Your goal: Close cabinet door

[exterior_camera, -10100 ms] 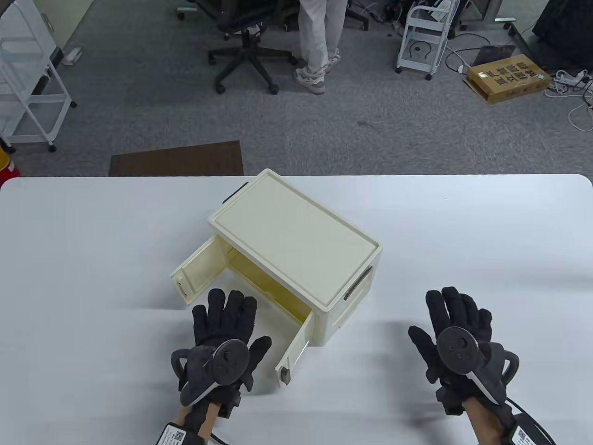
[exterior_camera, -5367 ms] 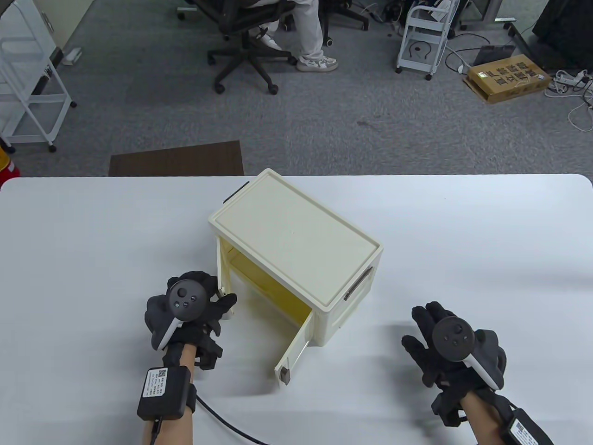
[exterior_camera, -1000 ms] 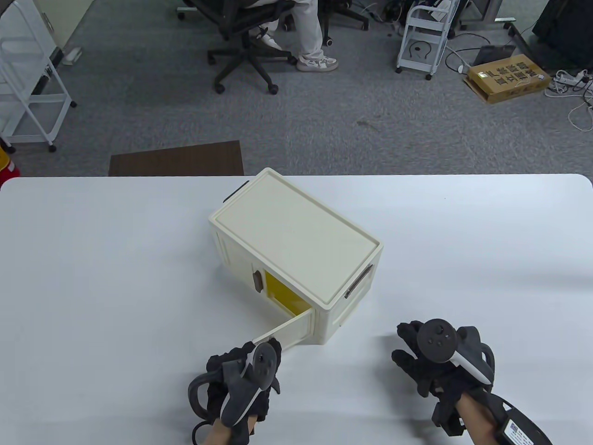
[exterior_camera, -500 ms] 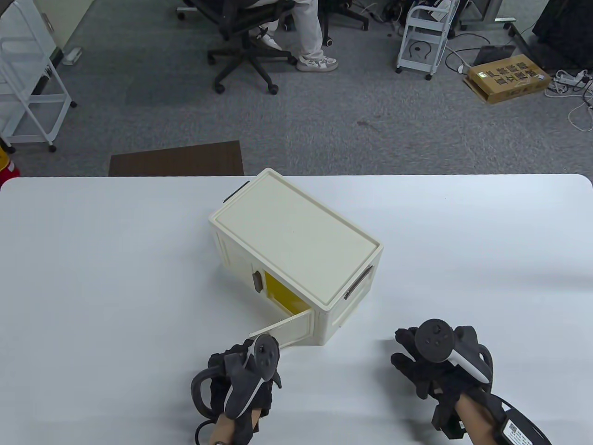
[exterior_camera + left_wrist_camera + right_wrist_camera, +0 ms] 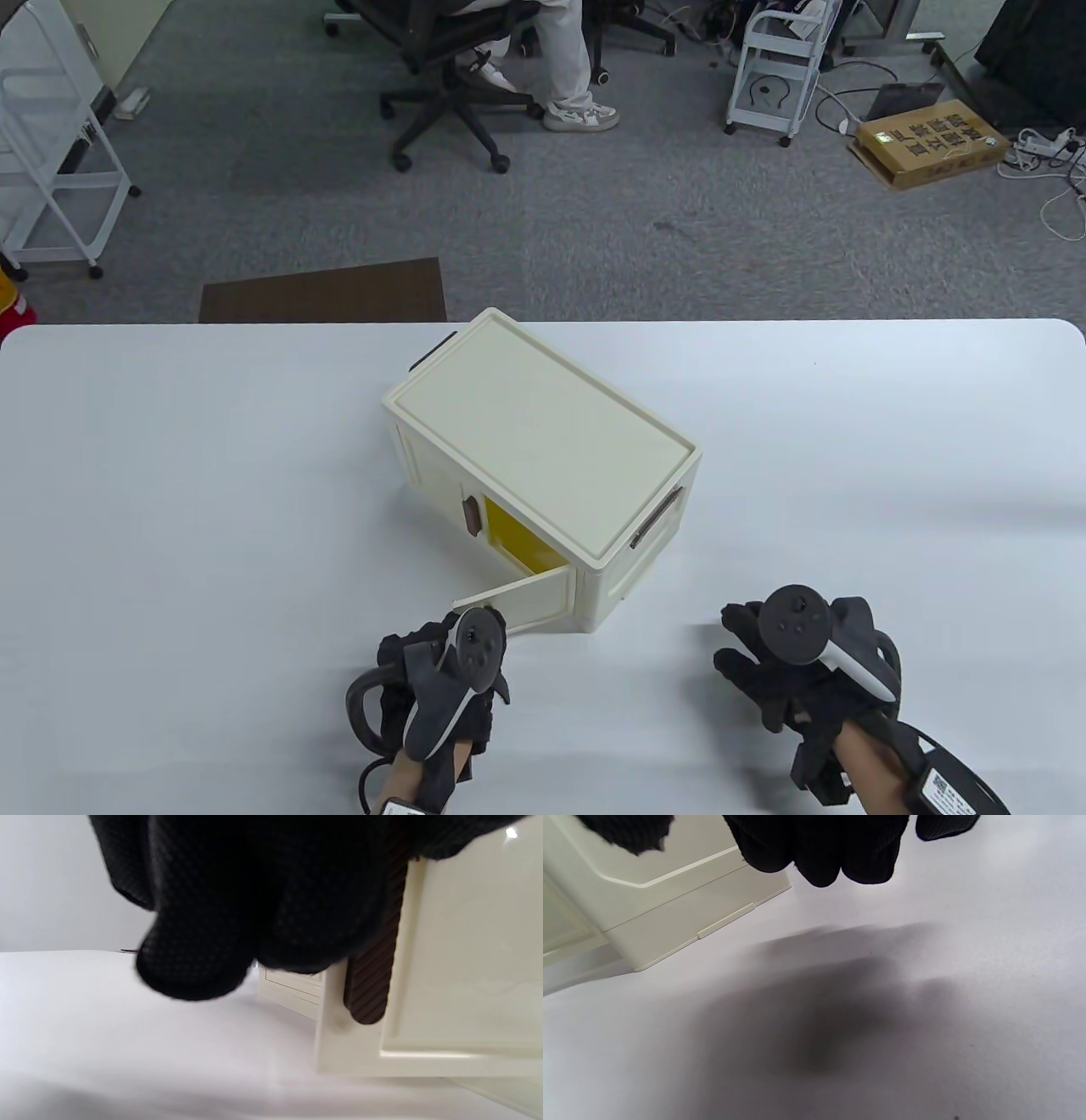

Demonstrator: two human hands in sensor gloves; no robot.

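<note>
A cream cabinet (image 5: 543,441) stands at the middle of the white table (image 5: 170,509). Its left door (image 5: 437,484) is closed. Its right door (image 5: 522,597) stands ajar, and the yellow inside (image 5: 517,539) shows through the gap. My left hand (image 5: 441,637) grips the free edge of the right door. In the left wrist view my fingers (image 5: 254,899) cover the top of that door's brown handle (image 5: 373,993). My right hand (image 5: 751,645) is open and empty, just above the table to the right of the cabinet (image 5: 670,899).
The table's far edge (image 5: 764,323) runs behind the cabinet, with grey office floor beyond. An office chair with a seated person (image 5: 475,76), a white cart (image 5: 776,68) and a cardboard box (image 5: 929,140) stand on that floor.
My left hand has swung the right door's free edge a little toward the cabinet, narrowing the gap. Earlier the left door was closed by my left hand. The right hand has barely moved.
</note>
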